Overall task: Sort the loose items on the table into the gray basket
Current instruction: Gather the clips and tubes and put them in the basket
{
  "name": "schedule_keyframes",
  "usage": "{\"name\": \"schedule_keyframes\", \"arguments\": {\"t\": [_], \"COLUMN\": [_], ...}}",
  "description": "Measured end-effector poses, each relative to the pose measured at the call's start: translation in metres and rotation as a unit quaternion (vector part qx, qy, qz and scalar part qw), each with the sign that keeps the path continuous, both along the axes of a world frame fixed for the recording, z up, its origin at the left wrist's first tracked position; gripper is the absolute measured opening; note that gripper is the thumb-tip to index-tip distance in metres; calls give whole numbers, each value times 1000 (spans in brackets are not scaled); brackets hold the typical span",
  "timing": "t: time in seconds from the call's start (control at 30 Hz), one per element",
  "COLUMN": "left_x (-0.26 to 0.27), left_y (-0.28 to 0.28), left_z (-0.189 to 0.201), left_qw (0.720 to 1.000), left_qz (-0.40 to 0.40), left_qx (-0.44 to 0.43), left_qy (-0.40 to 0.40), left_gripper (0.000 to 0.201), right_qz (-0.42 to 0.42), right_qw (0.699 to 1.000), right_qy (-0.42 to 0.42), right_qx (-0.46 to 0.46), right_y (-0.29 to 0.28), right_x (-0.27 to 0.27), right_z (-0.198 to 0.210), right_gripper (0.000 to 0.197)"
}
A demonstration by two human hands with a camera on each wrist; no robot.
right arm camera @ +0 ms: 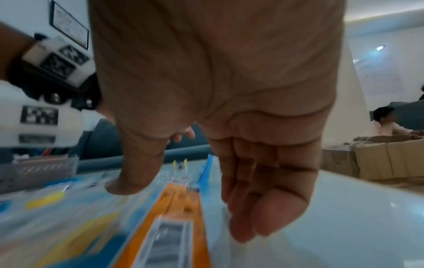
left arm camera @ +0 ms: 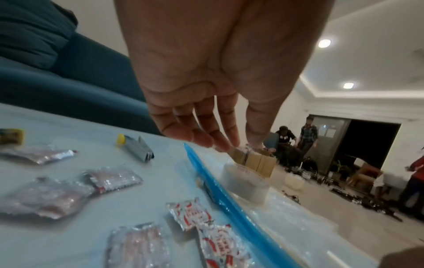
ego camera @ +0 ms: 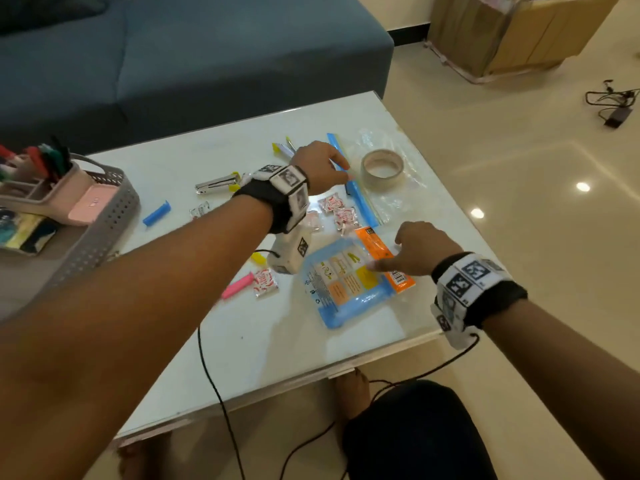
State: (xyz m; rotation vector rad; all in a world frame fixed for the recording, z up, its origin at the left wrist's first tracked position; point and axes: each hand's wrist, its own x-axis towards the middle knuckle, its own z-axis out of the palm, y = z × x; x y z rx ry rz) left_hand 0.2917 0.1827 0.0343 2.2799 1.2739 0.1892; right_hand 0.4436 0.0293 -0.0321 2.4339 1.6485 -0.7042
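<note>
The gray basket [ego camera: 104,233] stands at the table's left edge with a pink organiser of pens in it. My left hand [ego camera: 341,168] hovers with straight fingers over the blue strip of a clear zip bag [ego camera: 388,192], just left of a tape roll [ego camera: 382,168], and holds nothing. In the left wrist view the left hand [left arm camera: 229,145] hangs above the strip, with the tape roll [left arm camera: 245,183] beyond. My right hand [ego camera: 391,252] is spread low over an orange packet [ego camera: 403,282] lying on a blue packet [ego camera: 349,292]. In the right wrist view the right hand [right arm camera: 183,208] grips nothing.
Loose on the white table [ego camera: 277,341] lie a stapler [ego camera: 216,185], a blue clip [ego camera: 157,213], a pink clip [ego camera: 239,285], several red-and-white sachets [ego camera: 334,206] and yellow-ended items [ego camera: 282,148]. A blue sofa [ego camera: 173,64] is behind. A black cable [ego camera: 207,358] crosses the near edge.
</note>
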Motion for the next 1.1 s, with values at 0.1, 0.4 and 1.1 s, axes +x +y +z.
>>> {"name": "schedule_keyframes", "arguments": {"t": [0.1, 0.4, 1.1], "left_x": [-48, -235, -348], "left_y": [-30, -148, -87], "left_z": [19, -7, -12], "left_qw": [999, 957, 722], "left_qz": [4, 147, 299], "left_qx": [19, -118, -318], "left_qy": [-37, -222, -537], "left_gripper": [27, 15, 43], "right_qz": [-4, -79, -185], "right_qw": [999, 996, 773], "right_qy": [-20, -27, 561], "right_qx": [-25, 10, 232], "right_y": [-3, 0, 27], "right_x": [-7, -35, -296], "right_z": [-12, -4, 26], "right_gripper": [69, 67, 36]}}
